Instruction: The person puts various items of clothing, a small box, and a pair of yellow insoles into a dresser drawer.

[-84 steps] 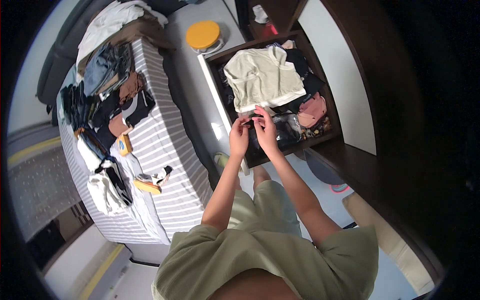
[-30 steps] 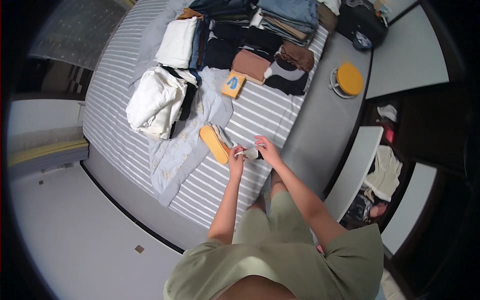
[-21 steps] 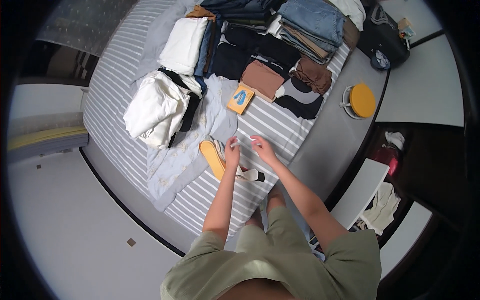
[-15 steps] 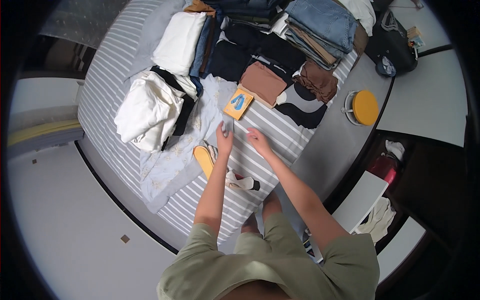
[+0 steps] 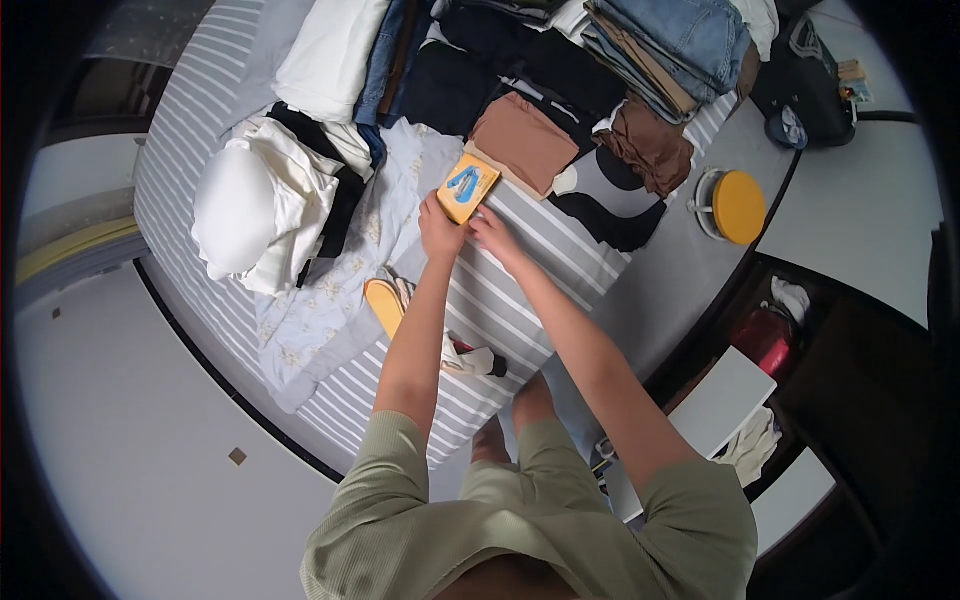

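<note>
A small flat yellow box (image 5: 479, 183) with a blue picture on top lies on the striped bed, by the edge of a folded brown garment (image 5: 525, 143). My left hand (image 5: 441, 230) is closed on the box's near left edge, thumb and fingers partly hidden. At the near right corner, my right hand (image 5: 492, 233) has its fingertips bent against the box. Nearer to me, beside my left forearm, are a yellow sole-shaped piece (image 5: 382, 306) and a white and black sock-like bundle (image 5: 472, 360).
Stacked jeans (image 5: 675, 40), dark folded clothes (image 5: 450, 88) and a crumpled brown garment (image 5: 650, 145) cover the bed's far side. White cloth (image 5: 290, 190) is heaped at left. A yellow round stool (image 5: 738, 207) stands right of the bed, near an open drawer (image 5: 722, 395).
Both hands have moved forward from the bare striped sheet to the box and now touch it. The view has shifted slightly; the box has hardly moved on the bed.
</note>
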A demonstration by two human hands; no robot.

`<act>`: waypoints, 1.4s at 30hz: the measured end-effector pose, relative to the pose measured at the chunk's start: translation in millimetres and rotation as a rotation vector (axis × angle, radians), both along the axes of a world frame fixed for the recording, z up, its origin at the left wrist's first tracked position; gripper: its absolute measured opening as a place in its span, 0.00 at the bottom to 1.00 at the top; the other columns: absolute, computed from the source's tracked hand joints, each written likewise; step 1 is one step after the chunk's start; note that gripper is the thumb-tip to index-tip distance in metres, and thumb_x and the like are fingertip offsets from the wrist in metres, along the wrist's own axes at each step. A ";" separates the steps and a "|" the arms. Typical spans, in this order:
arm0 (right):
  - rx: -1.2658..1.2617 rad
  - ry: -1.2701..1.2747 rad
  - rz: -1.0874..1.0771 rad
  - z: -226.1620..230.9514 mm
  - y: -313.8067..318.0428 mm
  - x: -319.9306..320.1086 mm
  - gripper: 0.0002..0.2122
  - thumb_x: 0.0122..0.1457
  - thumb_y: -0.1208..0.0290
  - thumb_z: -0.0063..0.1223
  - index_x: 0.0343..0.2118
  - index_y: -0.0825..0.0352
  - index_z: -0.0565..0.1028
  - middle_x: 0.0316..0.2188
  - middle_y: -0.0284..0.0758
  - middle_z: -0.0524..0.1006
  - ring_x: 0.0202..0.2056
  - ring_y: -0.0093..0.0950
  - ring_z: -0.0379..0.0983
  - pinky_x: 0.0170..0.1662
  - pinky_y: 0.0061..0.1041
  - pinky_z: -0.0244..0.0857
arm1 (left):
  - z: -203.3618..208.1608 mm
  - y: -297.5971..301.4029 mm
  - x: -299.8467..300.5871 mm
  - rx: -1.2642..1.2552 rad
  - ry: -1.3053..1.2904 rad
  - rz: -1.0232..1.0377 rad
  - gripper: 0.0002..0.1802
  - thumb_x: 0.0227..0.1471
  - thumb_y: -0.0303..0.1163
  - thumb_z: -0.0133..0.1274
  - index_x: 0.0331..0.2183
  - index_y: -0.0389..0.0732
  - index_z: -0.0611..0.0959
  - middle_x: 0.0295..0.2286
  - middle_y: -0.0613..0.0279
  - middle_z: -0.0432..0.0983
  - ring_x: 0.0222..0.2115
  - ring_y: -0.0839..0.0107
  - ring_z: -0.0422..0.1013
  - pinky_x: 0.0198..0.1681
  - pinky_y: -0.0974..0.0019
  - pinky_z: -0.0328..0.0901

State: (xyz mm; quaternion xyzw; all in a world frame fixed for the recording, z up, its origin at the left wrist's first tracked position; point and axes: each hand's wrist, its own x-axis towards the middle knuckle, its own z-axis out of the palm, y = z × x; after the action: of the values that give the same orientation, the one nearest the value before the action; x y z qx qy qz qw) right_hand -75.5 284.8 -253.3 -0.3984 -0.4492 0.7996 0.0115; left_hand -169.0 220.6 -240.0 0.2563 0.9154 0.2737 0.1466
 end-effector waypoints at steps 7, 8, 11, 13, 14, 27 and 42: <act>0.140 -0.035 -0.321 -25.6 -4.5 13.8 0.33 0.52 0.66 0.47 0.59 0.60 0.44 0.38 0.32 0.68 0.35 0.20 0.66 0.35 0.21 0.62 | 19.7 -9.0 14.4 -0.054 -0.113 -0.104 0.37 0.21 0.31 0.65 0.39 0.40 0.67 0.35 0.52 0.68 0.36 0.52 0.67 0.37 0.58 0.65; 0.106 -0.031 -0.326 -28.5 0.7 21.1 0.37 0.51 0.71 0.47 0.58 0.68 0.37 0.48 0.44 0.61 0.48 0.31 0.61 0.50 0.27 0.56 | 23.9 -11.5 23.1 0.018 -0.089 -0.134 0.37 0.20 0.30 0.65 0.39 0.40 0.68 0.34 0.51 0.69 0.34 0.51 0.68 0.36 0.57 0.65; 0.247 0.064 -0.544 -22.2 -5.2 29.3 0.34 0.51 0.74 0.47 0.58 0.68 0.40 0.49 0.45 0.61 0.49 0.33 0.60 0.51 0.28 0.55 | 33.1 -27.2 44.1 0.110 -0.183 -0.137 0.35 0.21 0.28 0.64 0.38 0.39 0.69 0.34 0.50 0.69 0.35 0.51 0.67 0.37 0.58 0.64; 0.313 0.122 -0.539 -11.5 -8.3 44.5 0.26 0.54 0.77 0.46 0.55 0.60 0.51 0.43 0.39 0.66 0.42 0.25 0.66 0.40 0.24 0.66 | 39.0 -35.9 55.5 0.136 -0.212 -0.131 0.35 0.21 0.27 0.64 0.39 0.37 0.69 0.35 0.50 0.69 0.35 0.53 0.68 0.39 0.61 0.64; 0.314 0.130 -0.524 -5.7 -9.7 52.9 0.24 0.54 0.76 0.46 0.54 0.60 0.54 0.43 0.38 0.66 0.42 0.25 0.66 0.40 0.24 0.66 | 42.8 -39.2 60.9 0.183 -0.235 -0.133 0.36 0.22 0.27 0.64 0.40 0.36 0.69 0.35 0.51 0.69 0.35 0.58 0.68 0.38 0.62 0.65; 0.058 0.147 -0.793 115.5 -95.7 117.6 0.20 0.55 0.71 0.47 0.52 0.60 0.59 0.45 0.37 0.64 0.45 0.26 0.64 0.43 0.26 0.66 | 114.4 -112.4 126.2 0.551 -0.511 -0.081 0.46 0.36 0.24 0.61 0.55 0.34 0.54 0.46 0.46 0.62 0.46 0.62 0.65 0.48 0.66 0.61; 0.509 0.289 -0.869 190.7 -213.8 166.2 0.20 0.56 0.77 0.45 0.49 0.66 0.53 0.47 0.39 0.59 0.45 0.28 0.64 0.41 0.25 0.68 | 190.6 -195.5 183.4 0.584 -0.638 -0.167 0.29 0.54 0.25 0.37 0.56 0.36 0.49 0.53 0.48 0.51 0.53 0.61 0.54 0.53 0.65 0.52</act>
State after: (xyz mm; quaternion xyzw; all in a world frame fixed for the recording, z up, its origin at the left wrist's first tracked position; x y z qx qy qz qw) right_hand 90.8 71.0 -62.7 -0.4184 -0.4162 0.6333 0.5006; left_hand 14.4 25.2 -49.4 0.2628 0.6848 0.5735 0.3648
